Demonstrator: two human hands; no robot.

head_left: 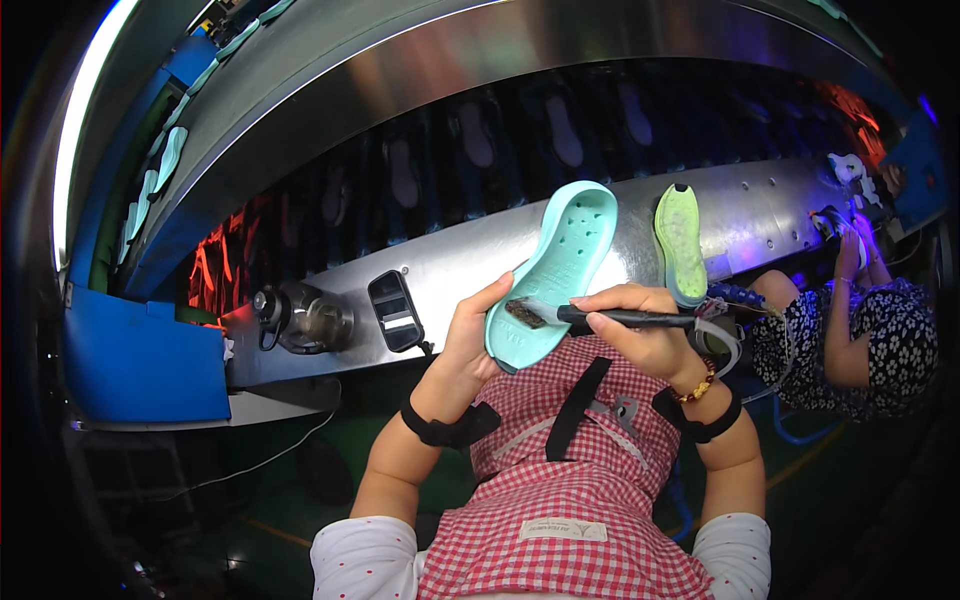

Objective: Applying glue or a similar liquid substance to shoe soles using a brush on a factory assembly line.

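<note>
- Two nearby soles: a turquoise sole (553, 270) in the left fingers (492, 293), a yellow-green sole (682, 243) beyond the right fingers (630, 296).
- One brush (570, 315), in the right fingers.
- One jug (318, 320) and one black case (395, 306), left of the fingers.
- Two black armbands (448, 432), below the fingers.

My held sole (578, 262): pale aqua, with a dark patch at its lower tip
My brush (642, 319): black handle, dark brownish bristles
Second sole (681, 238): yellow-green turning teal at its lower end, black at its upper tip
Desk (455, 268): silver-grey
My apron (540, 490): red-and-white gingham, with a cream label (563, 530)
My sleeves (362, 556): white with small red dots
My bracelet (700, 386): amber and dark red beads
Cabinet (150, 360), left of frame: plain blue
Co-worker's clothing (900, 335), right of frame: black with white flowers
</note>
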